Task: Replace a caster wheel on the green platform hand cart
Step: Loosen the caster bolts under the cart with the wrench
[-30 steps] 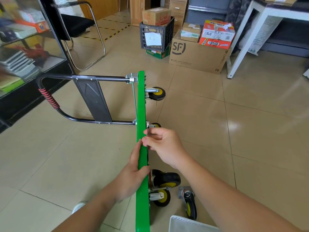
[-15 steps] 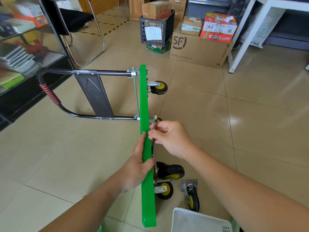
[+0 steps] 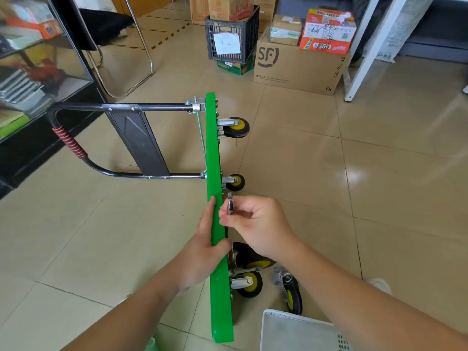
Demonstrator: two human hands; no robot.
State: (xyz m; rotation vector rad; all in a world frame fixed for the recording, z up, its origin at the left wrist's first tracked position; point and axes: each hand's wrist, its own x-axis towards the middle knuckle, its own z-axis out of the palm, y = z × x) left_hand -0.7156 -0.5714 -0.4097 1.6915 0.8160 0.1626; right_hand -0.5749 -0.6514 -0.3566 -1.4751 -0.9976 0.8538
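Platform (image 3: pixel 212 148) stands on edge, gripped by left hand (image 3: pixel 202 252); right hand (image 3: pixel 258 224) pinches small metal piece (image 3: pixel 230 205).

The green platform (image 3: pixel 218 279) is smooth glossy plastic, its handle (image 3: pixel 152 106) dark painted metal tube, the caster brackets (image 3: pixel 226 122) and small piece (image 3: pixel 230 205) bright shiny metal, the floor (image 3: pixel 379 198) glossy tile, the box (image 3: pixel 298 69) matt cardboard.
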